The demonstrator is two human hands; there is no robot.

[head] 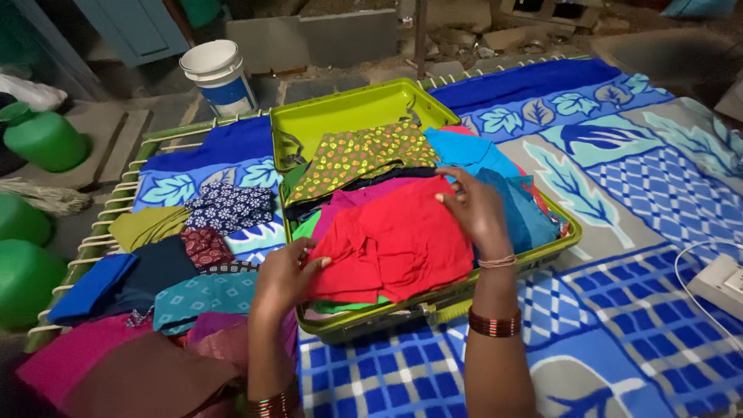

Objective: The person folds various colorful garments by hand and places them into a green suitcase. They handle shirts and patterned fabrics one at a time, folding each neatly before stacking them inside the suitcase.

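Head view: open green suitcase (352, 104) lies on a bed covered by a blue patterned blanket (619, 155), packed with folded clothes. Red garment (402, 240) sits on top, near the front of the case. Left hand (285, 272) grips the garment's left edge, fingers closed on the fabric. Right hand (477, 209) rests flat on its right side, fingers spread, not clamped. A leaf-print cloth (360, 155) and blue cloth (472, 151) lie behind. Loose folded clothes (186, 255) are piled left of the case. White bucket (220, 73) stands on the ground beyond.
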